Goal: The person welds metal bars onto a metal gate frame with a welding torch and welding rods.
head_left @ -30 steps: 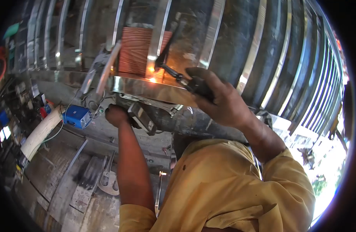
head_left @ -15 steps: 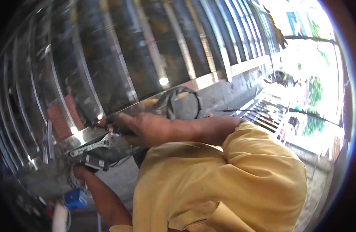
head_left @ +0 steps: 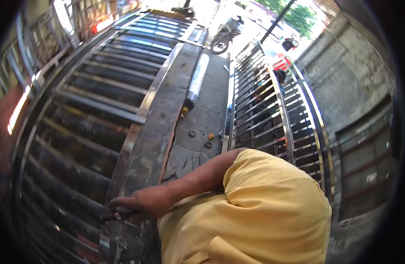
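Observation:
From the yellow sleeve, my right hand [head_left: 143,203] reaches over the near rail of a shiny metal gate frame [head_left: 134,136]. Its fingers are curled around a dark, thin-handled tool [head_left: 119,216]. Blur and the fingers hide the tool's kind. The tool is close to the rail; whether it touches cannot be told. Below the hand, a small shiny metal piece [head_left: 119,250] sits by the frame's edge, partly in shadow. My left hand is out of view.
A white and dark cylinder [head_left: 197,81] lies on the floor beyond the dark bench [head_left: 156,105]. Small round pieces [head_left: 208,144] lie nearby. A second barred frame [head_left: 279,110] stands on the right, before a concrete wall [head_left: 343,79]. A motorcycle [head_left: 226,35] is farther off.
The view has swung along the gate frame, bringing the cylinder and motorcycle clearly into sight. My left hand and the boxy tool beside it have left the picture. My right hand remains curled.

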Motion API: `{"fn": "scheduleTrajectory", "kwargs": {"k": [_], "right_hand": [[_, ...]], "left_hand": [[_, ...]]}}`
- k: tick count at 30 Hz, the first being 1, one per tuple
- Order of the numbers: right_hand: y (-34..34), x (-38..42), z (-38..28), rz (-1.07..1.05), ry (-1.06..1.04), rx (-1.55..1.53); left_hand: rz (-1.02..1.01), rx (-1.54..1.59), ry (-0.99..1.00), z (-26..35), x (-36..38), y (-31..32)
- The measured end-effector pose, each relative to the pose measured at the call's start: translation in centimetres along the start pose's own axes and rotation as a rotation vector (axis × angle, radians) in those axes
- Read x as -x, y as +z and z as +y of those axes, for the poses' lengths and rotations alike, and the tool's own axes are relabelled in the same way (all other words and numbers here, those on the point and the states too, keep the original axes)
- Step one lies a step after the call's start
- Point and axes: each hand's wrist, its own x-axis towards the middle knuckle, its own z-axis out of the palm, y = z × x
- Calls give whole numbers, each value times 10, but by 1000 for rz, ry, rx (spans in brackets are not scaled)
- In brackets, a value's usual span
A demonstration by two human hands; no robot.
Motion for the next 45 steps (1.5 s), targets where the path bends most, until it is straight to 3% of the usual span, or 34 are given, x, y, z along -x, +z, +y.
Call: {"fn": "scheduleTrajectory", "kwargs": {"k": [4, 12, 14, 17, 20, 24, 27, 29, 31, 33, 35, 36, 40, 45], "right_hand": [[-37, 16, -15, 187, -74, -11], [-144, -16, -40, 399, -282, -6], [-174, -56, -37, 578, -535, 15], [-249, -76, -71, 640, -502, -44], [-328, -72, -49, 701, -560, -11], [-449, -79, 5, 834, -628, 88], [-507, -88, 71, 857, -319, 315], [-515, -90, 119, 786, -16, 568], [-511, -92, 182, 464, -46, 315], [-447, -109, 185, 344, 52, 28], [-419, -120, 198, 154, 180, -49], [-395, -129, 205, 161, 255, -254], [-346, -151, 220, -214, 290, -147], [-292, -160, 246, -386, 281, -52]], "left_hand": [[-102, -60, 128, 67, 15, 32], [-162, -149, 210, 140, 23, 87], [-144, -171, 185, 145, 16, 96], [-96, -210, 65, 116, 17, 86], [-34, -266, -176, 62, 50, 63], [11, -357, -470, 42, 87, 56], [4, -435, -648, 48, 104, 68], [-9, -495, -754, 55, 114, 79], [-27, -558, -847, 63, 117, 86], [-43, -622, -931, 71, 120, 92], [-63, -671, -1002, 76, 121, 96], [-72, -694, -1033, 78, 121, 98], [-114, -740, -1142, 81, 121, 104], [-163, -775, -1245, 82, 125, 108]]}}
